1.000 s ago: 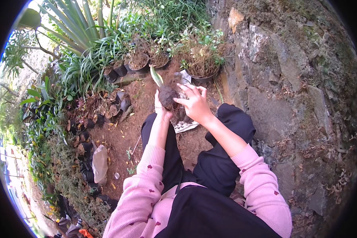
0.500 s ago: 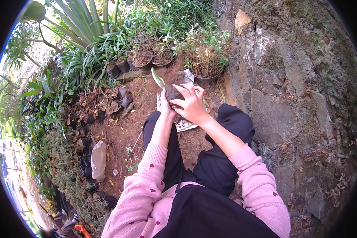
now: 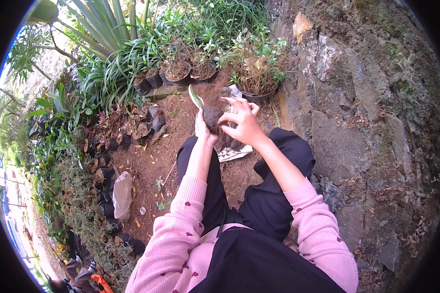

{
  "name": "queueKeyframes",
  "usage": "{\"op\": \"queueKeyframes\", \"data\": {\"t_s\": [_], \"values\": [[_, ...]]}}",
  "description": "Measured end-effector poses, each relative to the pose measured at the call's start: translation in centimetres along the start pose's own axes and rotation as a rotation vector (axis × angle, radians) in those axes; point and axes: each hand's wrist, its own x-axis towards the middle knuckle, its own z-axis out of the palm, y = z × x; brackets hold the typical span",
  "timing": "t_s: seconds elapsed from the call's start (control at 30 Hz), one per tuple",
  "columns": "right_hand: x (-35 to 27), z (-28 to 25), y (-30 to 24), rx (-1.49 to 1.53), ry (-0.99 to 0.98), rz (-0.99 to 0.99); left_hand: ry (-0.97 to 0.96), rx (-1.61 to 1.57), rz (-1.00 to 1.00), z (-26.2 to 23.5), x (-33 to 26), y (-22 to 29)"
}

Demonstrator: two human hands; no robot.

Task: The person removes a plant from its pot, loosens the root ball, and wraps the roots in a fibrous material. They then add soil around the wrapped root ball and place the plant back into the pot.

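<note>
Brown soil, packed in a rough ball (image 3: 212, 117), is the bit I'd worry about. It's held up over the far-left side of the white sheet (image 3: 234, 154), with one pale-edged green leaf (image 3: 195, 96) poking out of it. Left hand (image 3: 204, 131) is cupped snugly around the ball, so it looks to be doing most of the carrying. Right hand (image 3: 242, 121) has its fingers spread, the lower ones right up against the ball; can't tell how hard they press.

So what could go wrong? If those fingers dig in too hard, the ball could crack and drop bits, some onto the dark clumps (image 3: 231, 143) on the sheet, some onto the bare dirt (image 3: 149, 193) left of the sheet. Crumbly soil plus mostly one-handed support is a bad combo imo. Second worry is the leaf: nothing visible props it, so a sharp twist of the left wrist might bend it or work its base loose. Also, the big potted shrub (image 3: 255, 78) sits just past the sheet's far edge, so a wide right-hand swing could snag its twigs
</note>
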Motion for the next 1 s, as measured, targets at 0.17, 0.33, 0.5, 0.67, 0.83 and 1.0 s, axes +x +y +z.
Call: {"op": "queueKeyframes", "data": {"t_s": [0.17,0.33,0.5,0.67,0.83,1.0], "values": [[-0.2,-1.6,1.4,0.025,-0.143,-0.018,-0.003,-0.09,0.0,0.0,-0.1,0.5],[-1.3,-1.2,2.1,-0.013,-0.324,0.004,-0.015,-0.099,-0.075,0.6,-0.7,0.6],[-1.3,0.0,0.9,-0.01,-0.209,-0.013,0.016,-0.131,-0.016,-0.3,-0.1,1.0],[-1.5,0.7,0.1,-0.14,-0.223,-0.047,-0.008,-0.194,-0.093,-0.9,0.1,1.3],[-1.4,0.7,0.5,-0.057,-0.202,-0.048,-0.035,-0.163,-0.069,0.1,-0.4,1.2],[-1.0,0.8,-0.1,-0.043,-0.08,0.023,-0.05,-0.153,-0.016,-1.1,0.0,1.2]]}}
